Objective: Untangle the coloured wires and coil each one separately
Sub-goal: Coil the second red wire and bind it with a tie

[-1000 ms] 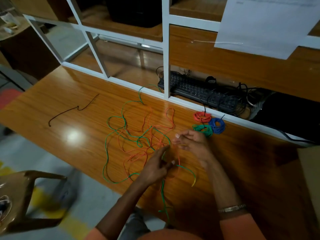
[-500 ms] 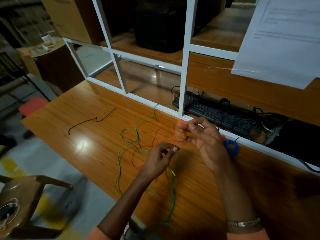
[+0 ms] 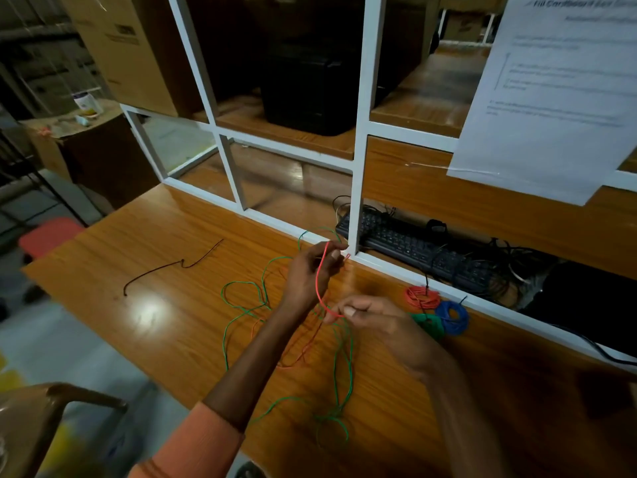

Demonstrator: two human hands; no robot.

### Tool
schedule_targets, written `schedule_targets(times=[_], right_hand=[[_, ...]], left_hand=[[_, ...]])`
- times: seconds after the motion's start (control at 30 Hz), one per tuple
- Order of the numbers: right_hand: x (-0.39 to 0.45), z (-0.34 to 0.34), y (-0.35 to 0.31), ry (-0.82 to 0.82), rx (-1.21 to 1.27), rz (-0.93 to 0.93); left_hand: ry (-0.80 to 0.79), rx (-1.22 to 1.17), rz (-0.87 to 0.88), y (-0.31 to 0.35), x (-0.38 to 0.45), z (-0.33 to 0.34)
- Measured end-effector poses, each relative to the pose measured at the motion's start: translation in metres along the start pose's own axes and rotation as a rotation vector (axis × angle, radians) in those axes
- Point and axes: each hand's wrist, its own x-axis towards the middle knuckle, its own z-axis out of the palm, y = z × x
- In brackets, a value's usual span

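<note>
Left hand point(image 3: 312, 274) raised over the table point(image 3: 172, 236), pinching the upper end of a red wire point(image 3: 319, 281). Right hand point(image 3: 370, 319) lower, pinching the same wire's lower end. Green wire point(image 3: 241, 298) sprawls loose on the table, tangled under both hands. Red coil point(image 3: 422, 298), green coil point(image 3: 429, 324) and blue coil point(image 3: 451, 317) sit touching, right of the hands. Dark wire point(image 3: 172, 267) lies apart at left.

Loose red wire point(image 3: 319, 281) and green wire point(image 3: 346, 367) lie on the wood-grain brown worktop point(image 3: 155, 243), beside red coil point(image 3: 422, 297), green coil point(image 3: 431, 324), blue coil point(image 3: 452, 317), near a black keyboard point(image 3: 413, 248).
</note>
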Motion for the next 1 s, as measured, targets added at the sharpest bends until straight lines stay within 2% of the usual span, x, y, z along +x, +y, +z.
schedule_targets(times=[0.1,0.2,0.3,0.37,0.53,0.6,0.67,0.7,0.73,0.77,0.83,0.93,1.0], right_hand=[[0.011,0.001,-0.015,-0.045,-0.028,-0.019],[0.026,0.006,-0.024,-0.073,-0.108,0.079],[0.039,0.018,-0.032,-0.104,-0.134,0.18],[0.05,0.028,-0.039,-0.07,-0.122,0.207],[0.077,0.055,-0.046,0.136,-0.061,0.251],[0.083,0.06,-0.055,0.145,0.054,0.274],[0.086,0.061,-0.07,0.087,0.273,0.272],[0.087,0.059,-0.079,0.043,0.37,0.261],[0.089,0.055,-0.086,0.012,0.447,0.242],[0.092,0.049,-0.092,0.007,0.515,0.217],[0.098,0.033,-0.105,0.035,0.617,0.139],[0.11,0.005,-0.126,0.071,0.818,-0.055],[0.121,-0.015,-0.136,0.067,1.05,-0.184]], left_hand=[[-0.016,0.099,0.03,-0.008,0.002,-0.006],[-0.028,0.264,0.127,-0.017,0.004,-0.019],[-0.01,0.248,0.118,-0.015,0.013,-0.035],[0.011,0.268,0.089,-0.015,0.018,-0.042],[0.074,0.282,0.103,-0.008,0.037,-0.052],[0.089,0.272,0.04,-0.017,0.045,-0.051],[0.109,0.194,-0.125,-0.041,0.053,-0.048],[0.099,0.184,-0.148,-0.05,0.059,-0.05],[0.091,0.161,-0.122,-0.046,0.065,-0.053],[0.066,0.132,-0.009,-0.025,0.067,-0.056],[0.089,0.142,0.127,0.043,0.063,-0.065],[0.084,-0.056,0.165,0.077,0.07,-0.067],[0.011,-0.081,0.189,0.094,0.071,-0.072]])
